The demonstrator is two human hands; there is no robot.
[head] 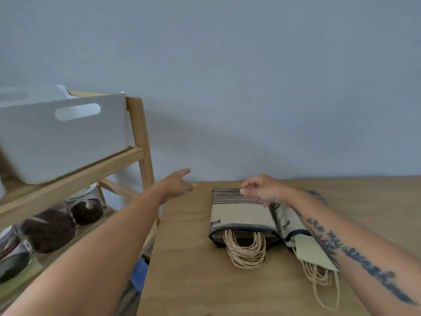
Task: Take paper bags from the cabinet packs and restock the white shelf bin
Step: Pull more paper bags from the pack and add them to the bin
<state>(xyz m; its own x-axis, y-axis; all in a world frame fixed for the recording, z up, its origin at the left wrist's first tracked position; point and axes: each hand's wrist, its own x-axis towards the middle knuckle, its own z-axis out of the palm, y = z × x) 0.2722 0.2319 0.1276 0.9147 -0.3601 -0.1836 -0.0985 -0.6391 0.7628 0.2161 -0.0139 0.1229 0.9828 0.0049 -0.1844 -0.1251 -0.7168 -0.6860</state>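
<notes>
Two packs of beige paper bags with dark stripes lie side by side on the wooden cabinet top (182,258), twine handles spilling out toward me. The left pack (239,215) lies flat; the right pack (293,224) is partly hidden under my right forearm. My right hand (262,188) hovers over the far striped end of the left pack with fingers loosely curled, holding nothing. My left hand (178,184) reaches out past the cabinet's left far corner, fingers extended and empty. The white shelf bin (63,137) sits on the upper shelf at the left.
A wooden shelf rack (139,133) stands left of the cabinet against the grey wall. Its lower shelf holds glass jars (86,208) with dark contents. A blue object (139,272) shows in the gap between rack and cabinet.
</notes>
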